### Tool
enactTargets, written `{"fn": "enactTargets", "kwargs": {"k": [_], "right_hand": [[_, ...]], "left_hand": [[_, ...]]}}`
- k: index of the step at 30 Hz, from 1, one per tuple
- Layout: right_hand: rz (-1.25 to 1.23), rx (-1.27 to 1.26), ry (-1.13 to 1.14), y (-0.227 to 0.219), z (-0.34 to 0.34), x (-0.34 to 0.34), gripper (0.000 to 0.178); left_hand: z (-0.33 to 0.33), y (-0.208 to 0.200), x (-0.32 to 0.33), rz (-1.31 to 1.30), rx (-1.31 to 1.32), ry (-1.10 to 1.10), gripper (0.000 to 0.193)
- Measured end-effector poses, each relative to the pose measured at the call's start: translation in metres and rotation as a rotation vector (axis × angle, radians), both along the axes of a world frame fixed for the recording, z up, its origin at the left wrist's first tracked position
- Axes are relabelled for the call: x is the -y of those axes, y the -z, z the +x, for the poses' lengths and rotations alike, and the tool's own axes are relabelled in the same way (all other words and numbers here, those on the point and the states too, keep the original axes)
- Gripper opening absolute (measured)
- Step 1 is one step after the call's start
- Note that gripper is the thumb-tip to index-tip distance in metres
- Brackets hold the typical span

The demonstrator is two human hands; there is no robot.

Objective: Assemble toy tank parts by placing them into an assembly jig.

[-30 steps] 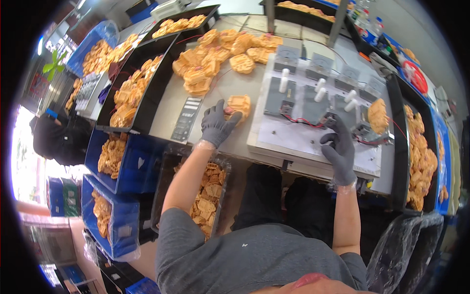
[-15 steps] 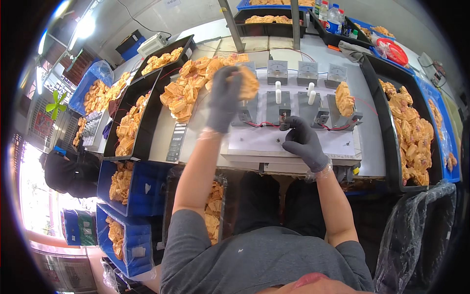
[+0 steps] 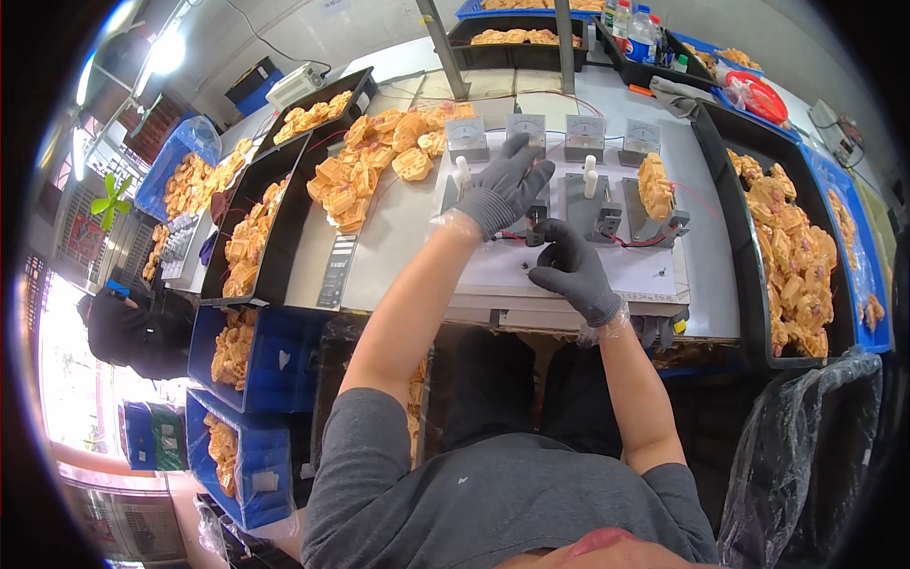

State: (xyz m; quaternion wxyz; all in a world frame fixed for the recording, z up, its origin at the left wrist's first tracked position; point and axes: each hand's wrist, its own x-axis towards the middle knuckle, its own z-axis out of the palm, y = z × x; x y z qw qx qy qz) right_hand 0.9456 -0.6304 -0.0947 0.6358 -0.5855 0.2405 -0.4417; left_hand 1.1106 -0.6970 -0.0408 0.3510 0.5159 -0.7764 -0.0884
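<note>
My left hand (image 3: 507, 187), in a dark grey glove, reaches over the second grey test fixture from the left. Its fingers are stretched out and hide most of that fixture. Lower right of it, my right hand (image 3: 574, 270), gloved alike, has its index fingertip at the small black block (image 3: 536, 233) on the fixture's front. Thumb and index stay apart. To the right are a grey fixture with white lever knobs (image 3: 590, 178) and another bearing a tan moulded piece (image 3: 655, 187). Grey dial meters (image 3: 585, 137) stand behind. A pile of tan pieces (image 3: 349, 182) lies to the left.
Black trays of tan pieces flank the work on the left (image 3: 227, 291) and right (image 3: 749, 284). Blue bins (image 3: 303, 365) stand lower left. Two metal posts (image 3: 566, 57) rise at the back, near bottles (image 3: 642, 36). Red wires (image 3: 645, 244) run along the fixtures.
My left hand has left a tan piece at the pile's right edge and moved right, over the second fixture. My right hand remains by the black block. The view has shifted slightly.
</note>
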Motion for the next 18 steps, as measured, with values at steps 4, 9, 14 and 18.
{"fn": "enactTargets", "kwargs": {"k": [4, 9, 14, 18], "right_hand": [[-0.010, -0.057, 0.082, 0.002, 0.004, -0.001, 0.051], [-0.402, -0.599, 0.416, 0.017, 0.017, -0.005, 0.047], [-0.302, -0.780, 0.445, 0.007, 0.027, -0.001, 0.035], [-0.398, -0.644, 0.442, -0.001, 0.017, -0.010, 0.029]], "left_hand": [[-0.004, 0.003, -0.010, 0.009, 0.085, -0.057, 0.046], [-0.018, 0.020, -0.059, -0.459, -0.295, -0.146, 0.036], [-0.022, 0.066, -0.084, -0.039, -0.971, -0.186, 0.031], [-0.017, 0.067, -0.080, 0.096, -1.195, -0.165, 0.029]]}}
